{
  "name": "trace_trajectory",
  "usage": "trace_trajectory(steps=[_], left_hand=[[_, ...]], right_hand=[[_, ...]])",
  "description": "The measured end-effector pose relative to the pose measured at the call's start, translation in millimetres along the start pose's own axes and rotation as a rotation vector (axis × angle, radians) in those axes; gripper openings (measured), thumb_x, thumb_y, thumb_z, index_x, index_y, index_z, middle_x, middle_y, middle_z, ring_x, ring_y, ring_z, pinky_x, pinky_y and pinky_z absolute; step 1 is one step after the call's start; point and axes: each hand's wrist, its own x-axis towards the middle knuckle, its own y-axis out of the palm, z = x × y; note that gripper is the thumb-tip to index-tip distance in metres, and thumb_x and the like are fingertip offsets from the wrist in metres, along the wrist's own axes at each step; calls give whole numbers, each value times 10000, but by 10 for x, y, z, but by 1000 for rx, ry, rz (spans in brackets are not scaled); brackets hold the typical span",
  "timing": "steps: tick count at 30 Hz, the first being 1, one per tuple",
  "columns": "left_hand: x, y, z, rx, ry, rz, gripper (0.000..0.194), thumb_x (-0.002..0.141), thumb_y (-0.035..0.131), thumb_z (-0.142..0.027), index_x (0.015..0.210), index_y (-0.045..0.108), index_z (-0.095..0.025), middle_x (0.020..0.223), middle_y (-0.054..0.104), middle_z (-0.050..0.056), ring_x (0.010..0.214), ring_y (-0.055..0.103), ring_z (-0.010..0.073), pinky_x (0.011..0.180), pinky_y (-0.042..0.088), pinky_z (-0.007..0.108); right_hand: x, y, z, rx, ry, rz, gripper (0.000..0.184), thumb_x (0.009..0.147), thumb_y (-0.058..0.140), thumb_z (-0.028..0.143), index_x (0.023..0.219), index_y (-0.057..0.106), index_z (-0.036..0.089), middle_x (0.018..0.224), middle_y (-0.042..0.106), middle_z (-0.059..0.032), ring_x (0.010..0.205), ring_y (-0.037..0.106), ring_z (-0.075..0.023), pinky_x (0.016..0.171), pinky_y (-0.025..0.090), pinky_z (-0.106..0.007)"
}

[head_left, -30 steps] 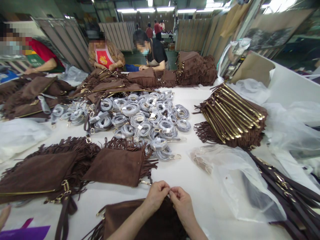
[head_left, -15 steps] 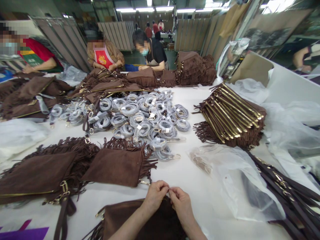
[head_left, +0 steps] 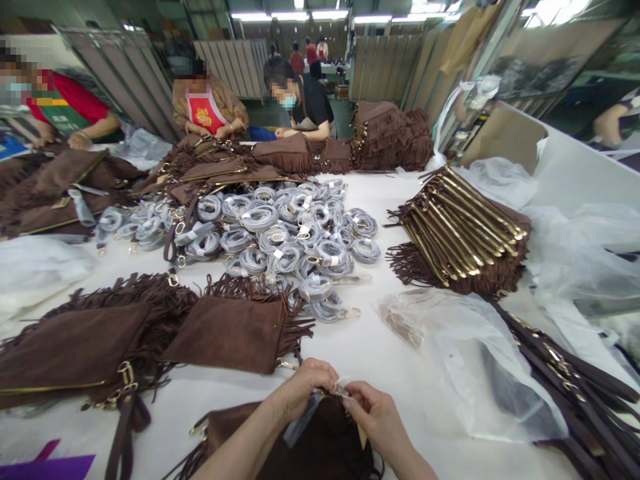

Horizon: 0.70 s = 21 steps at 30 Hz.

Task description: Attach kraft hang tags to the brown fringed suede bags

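Observation:
Just in front of me lies a dark brown fringed bag (head_left: 315, 453) with a gold clip at its left corner. Over its upper edge, my left hand (head_left: 310, 385) is closed in a pinch on a crumpled piece of clear plastic wrap (head_left: 343, 389). My right hand (head_left: 374, 415) pinches the same wrap from the other side, its fingers close to the left ones. A flat greyish plastic strip (head_left: 303, 421) hangs below my left fingers across the bag. Whatever metal part sits within the wrap is mostly hidden by my fingertips.
Two brown fringed bags (head_left: 225, 333) lie to the left. Plastic-wrapped coiled straps (head_left: 273, 233) are heaped mid-table. At right are stacked zippered bags (head_left: 465, 233), a clear plastic bag (head_left: 480, 360) and loose brown straps (head_left: 570, 387). Co-workers sit across the table.
Clear plastic and a hanging greyish strip now show at my fingers, where only a tiny pinched bit showed before. My hands have moved slightly apart, the right one farther right.

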Motion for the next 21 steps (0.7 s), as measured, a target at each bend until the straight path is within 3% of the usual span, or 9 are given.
trace_trajectory(steps=[3,5,10,13,17,19,21], left_hand=[[-59,-18,-71,40,30,75,151,470,563,-286,477,518,-142,514,493,-24,532,388,99,543,285,233],[-109,-17,-114,97,55,93,166,463,611,-278,485,518,-142,519,479,-36,550,382,99,552,279,230],[-219,23,-205,286,102,67,155,521,610,-271,506,516,-149,491,439,-62,545,352,93,549,257,227],[-258,70,-203,363,116,51,148,561,582,-272,525,491,-162,477,398,-78,520,319,85,504,217,223],[-291,131,-104,363,122,8,174,599,545,-322,562,462,-174,479,361,-88,481,291,72,464,198,217],[-324,148,-35,332,109,0,205,620,515,-376,607,476,-175,473,365,-88,434,288,68,431,200,213],[-377,153,34,302,100,3,265,642,487,-441,650,480,-176,455,365,-92,385,283,64,397,202,210]], right_hand=[[-116,-131,19,-467,-141,37,162,779,519,157,804,665,221,693,648,-25,689,557,-203,630,369,-287],[-170,-151,70,-663,-185,52,147,775,531,119,788,650,204,750,648,-48,765,548,-227,679,367,-311],[-190,-108,160,-703,-155,71,57,718,654,166,697,608,192,788,631,-31,811,526,-225,691,343,-312],[-163,-100,93,-502,-90,44,148,691,662,211,591,556,192,684,603,2,726,519,-189,628,326,-277],[-179,-45,-49,202,175,187,321,717,584,478,594,492,196,458,478,64,393,397,-92,415,242,-211],[-228,21,-75,530,285,195,400,669,614,566,633,489,188,434,476,70,330,337,-62,363,173,-193],[-288,102,-59,777,373,157,423,613,696,545,629,484,179,427,480,65,329,322,-43,357,137,-176]])
